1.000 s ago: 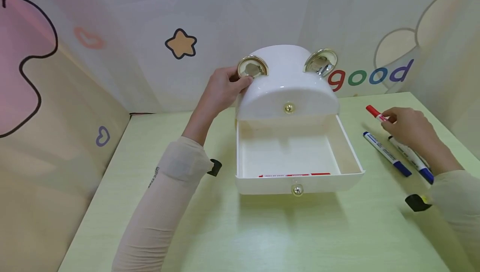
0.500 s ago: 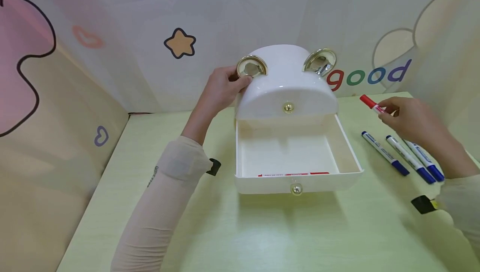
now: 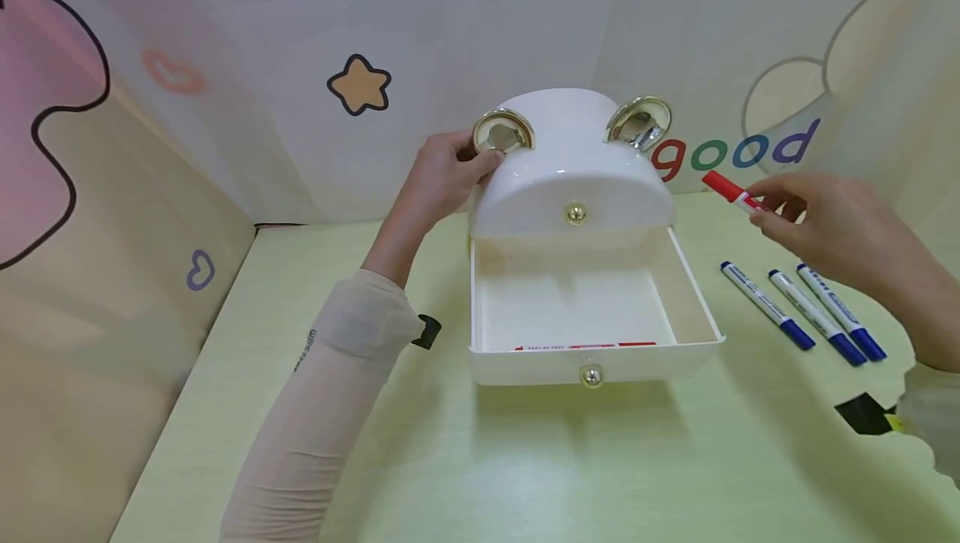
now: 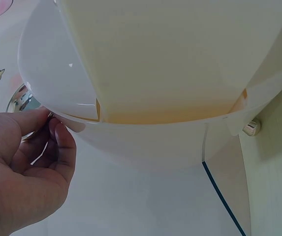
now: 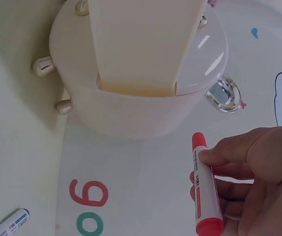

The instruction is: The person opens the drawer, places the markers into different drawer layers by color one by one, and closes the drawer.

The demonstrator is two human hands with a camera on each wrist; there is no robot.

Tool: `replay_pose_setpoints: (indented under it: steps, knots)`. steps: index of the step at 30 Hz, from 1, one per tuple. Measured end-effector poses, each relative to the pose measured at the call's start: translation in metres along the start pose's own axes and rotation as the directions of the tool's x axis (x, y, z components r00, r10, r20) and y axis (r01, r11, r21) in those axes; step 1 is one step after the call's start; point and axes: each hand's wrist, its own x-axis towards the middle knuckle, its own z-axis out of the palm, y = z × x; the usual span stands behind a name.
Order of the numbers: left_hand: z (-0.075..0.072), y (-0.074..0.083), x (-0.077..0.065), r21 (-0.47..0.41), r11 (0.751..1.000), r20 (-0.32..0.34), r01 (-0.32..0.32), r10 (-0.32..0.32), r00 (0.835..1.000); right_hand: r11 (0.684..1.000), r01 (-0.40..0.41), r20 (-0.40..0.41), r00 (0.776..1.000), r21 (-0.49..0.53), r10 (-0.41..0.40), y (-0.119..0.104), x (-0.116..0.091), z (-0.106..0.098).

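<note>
A white rounded storage box with gold ear-shaped trims stands at the table's middle. Its drawer is pulled out, and a red-and-white marker lies inside along the front wall. My left hand pinches the box's left ear between thumb and fingers; the left wrist view shows the same hold at the edge. To the right of the box, my right hand holds a red-capped marker above the table, its thumb pressed along the white barrel. The red cap points toward the box.
Three blue-capped markers lie side by side on the table at right: the left one, the middle one and the right one. Behind the box hangs a printed cloth backdrop. Black tabs hang from both sleeves.
My right hand has lifted the red marker and carried it up and slightly toward the box, uncovering the blue markers. The left hand keeps its hold on the ear.
</note>
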Motion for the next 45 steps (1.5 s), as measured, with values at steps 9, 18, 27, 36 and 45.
replay_pose_setpoints:
  steps: [9,18,27,36,45]
  knots:
    - [0.000,-0.001,0.000,0.006,1.000,0.000,-0.006,0.006,1.000,0.997,0.077,-0.022,0.997,-0.029,-0.077,-0.027,-0.009,-0.007]
    - [-0.001,0.000,0.000,-0.004,1.000,-0.003,0.002,-0.002,1.000,0.983,0.177,-0.045,0.983,-0.042,-0.178,-0.056,-0.015,-0.011]
    - [0.000,-0.002,0.000,-0.017,1.000,-0.006,-0.004,0.004,1.000,0.968,0.251,-0.030,0.967,-0.021,-0.252,-0.080,-0.018,-0.012]
    - [0.000,-0.001,0.000,-0.029,1.000,-0.001,0.008,-0.008,1.000,0.951,0.307,0.033,0.951,0.046,-0.308,-0.100,-0.016,-0.002]
    - [0.000,-0.002,0.000,-0.021,1.000,-0.005,-0.009,0.009,1.000,0.931,0.360,0.088,0.927,0.067,-0.365,-0.116,-0.015,0.011]
